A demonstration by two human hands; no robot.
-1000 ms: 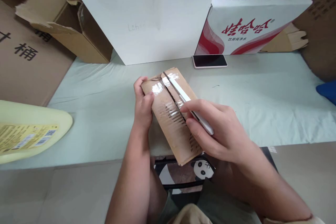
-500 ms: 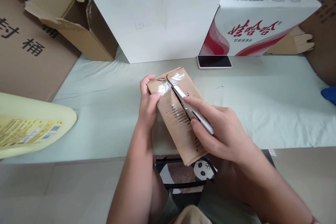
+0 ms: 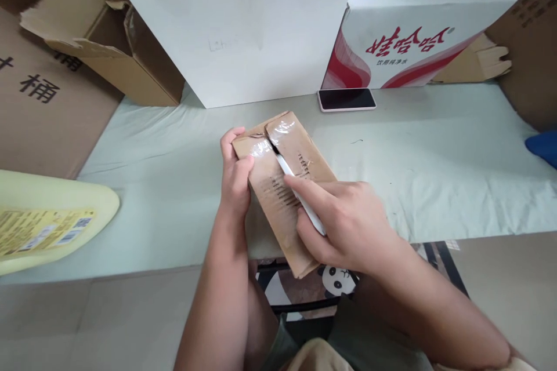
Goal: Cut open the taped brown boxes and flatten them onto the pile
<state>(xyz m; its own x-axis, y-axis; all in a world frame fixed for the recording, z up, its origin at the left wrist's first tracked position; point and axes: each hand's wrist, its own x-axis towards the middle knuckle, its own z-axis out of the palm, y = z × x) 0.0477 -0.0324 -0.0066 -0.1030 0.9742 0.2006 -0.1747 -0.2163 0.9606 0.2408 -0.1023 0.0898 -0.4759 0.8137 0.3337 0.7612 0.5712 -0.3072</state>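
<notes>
A small brown cardboard box [image 3: 282, 232] with clear tape [image 3: 260, 149] at its far end lies tilted over the front of the cloth-covered surface. My left hand [image 3: 235, 177] is closed around its far left corner, thumb on top. In my right hand [image 3: 343, 220] is a slim, light-coloured utility knife [image 3: 311, 212], gripped between thumb and fingers. Its front end sits in the slit [image 3: 272, 145] along the middle seam of the box. The blade itself is hidden or too small to make out.
White boxes [image 3: 261, 46] and a red-and-white carton [image 3: 391, 40] stand at the back, with a phone [image 3: 347, 99] before them. An open cardboard box [image 3: 143, 64] is at back left. A pale yellow bottle [image 3: 87, 185] lies left; something blue [image 3: 542, 149] is at the right edge.
The knife has moved along the seam toward me, with my right hand drawn back along the box. The whole view has shifted slightly; my left hand keeps its hold on the corner.
</notes>
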